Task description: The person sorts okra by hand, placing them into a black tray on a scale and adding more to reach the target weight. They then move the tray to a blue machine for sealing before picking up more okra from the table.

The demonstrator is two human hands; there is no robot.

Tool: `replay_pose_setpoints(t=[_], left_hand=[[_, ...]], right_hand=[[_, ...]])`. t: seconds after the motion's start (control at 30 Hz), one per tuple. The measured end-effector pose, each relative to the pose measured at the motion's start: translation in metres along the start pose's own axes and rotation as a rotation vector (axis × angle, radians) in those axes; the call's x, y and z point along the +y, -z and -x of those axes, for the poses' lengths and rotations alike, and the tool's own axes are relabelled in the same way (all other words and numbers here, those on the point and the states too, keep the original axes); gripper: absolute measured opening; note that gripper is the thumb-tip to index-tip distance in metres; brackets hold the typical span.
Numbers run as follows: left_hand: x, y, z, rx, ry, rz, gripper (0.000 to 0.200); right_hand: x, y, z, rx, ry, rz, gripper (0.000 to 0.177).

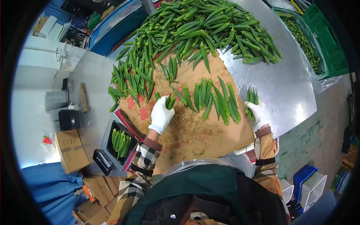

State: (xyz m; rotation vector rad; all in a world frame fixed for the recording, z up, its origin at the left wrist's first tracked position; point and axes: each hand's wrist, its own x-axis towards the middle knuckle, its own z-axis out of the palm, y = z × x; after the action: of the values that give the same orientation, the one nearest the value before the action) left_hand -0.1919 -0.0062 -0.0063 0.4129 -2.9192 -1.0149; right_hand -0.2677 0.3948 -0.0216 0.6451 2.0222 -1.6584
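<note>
Few pods [170, 101] half hidden in left hand [161, 115], right hand [258, 112] gripping bunch [252, 96]

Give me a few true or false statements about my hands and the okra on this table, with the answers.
The left hand and right hand both wear white gloves. True.
The right hand is empty. False: it holds an okra bunch.
The left hand grips a few pods. True.
The black tray holds tomatoes. False: it holds loose okra.
The cardboard sheet is bare. False: an okra row lies on it.
</note>
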Motion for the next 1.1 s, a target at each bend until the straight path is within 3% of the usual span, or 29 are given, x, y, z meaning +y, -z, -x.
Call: replay_pose_setpoints(t=[0.03, 0.17, 0.27, 0.37, 0.47, 0.5, 0.6, 0.73, 0.83, 0.93, 1.0, 1.07, 1.1], left_hand=[[0.006, 0.004, -0.007, 0.014, -0.085, -0.117, 0.037], [0.028, -0.014, -0.026, -0.068, -0.394, -0.259, 0.033], [0.011, -0.035, -0.030, -0.078, -0.559, -0.450, 0.040], [0.011, -0.028, -0.019, -0.199, -0.467, -0.629, 0.038], [0.037, -0.011, 0.009, -0.127, 0.052, 0.092, 0.031], [0.039, -0.004, 0.011, -0.212, 0.138, 0.590, 0.030], [0.056, 0.019, 0.044, -0.489, 0.490, 1.441, 0.033], [0.061, 0.018, 0.079, -0.538, 0.422, 1.614, 0.042], [0.067, 0.020, 0.099, -0.597, 0.410, 1.720, 0.045], [0.069, 0.003, 0.121, -0.540, 0.331, 1.603, 0.044], [0.083, 0.015, 0.138, -0.415, 0.278, 1.453, 0.046], [0.079, 0.014, 0.148, -0.322, 0.278, 1.598, 0.049], [0.076, 0.014, 0.153, -0.295, 0.289, 1.612, 0.049]], right_hand=[[0.009, -0.001, -0.002, -0.075, 0.022, -0.229, 0.029], [0.016, -0.024, 0.011, -0.458, -0.141, -0.936, 0.037], [-0.003, -0.046, 0.035, -0.581, -0.144, -0.962, 0.048], [-0.001, -0.053, 0.038, -0.704, 0.000, -0.879, 0.053], [-0.017, -0.064, 0.053, -0.811, 0.019, -0.975, 0.058], [-0.018, -0.069, 0.057, -0.838, 0.062, -0.933, 0.063], [-0.021, -0.090, 0.074, -0.906, 0.020, -0.926, 0.064], [-0.010, -0.116, 0.105, -0.993, -0.093, -0.947, 0.062], [0.004, -0.125, 0.122, -0.909, -0.116, -0.826, 0.052], [0.010, -0.152, 0.148, -0.802, -0.078, -0.686, 0.038], [0.062, -0.163, 0.124, -0.820, 0.280, -0.419, 0.043], [0.027, -0.173, 0.164, -0.738, 0.064, -0.494, 0.050], [0.018, -0.170, 0.176, -0.759, 0.054, -0.416, 0.062]])
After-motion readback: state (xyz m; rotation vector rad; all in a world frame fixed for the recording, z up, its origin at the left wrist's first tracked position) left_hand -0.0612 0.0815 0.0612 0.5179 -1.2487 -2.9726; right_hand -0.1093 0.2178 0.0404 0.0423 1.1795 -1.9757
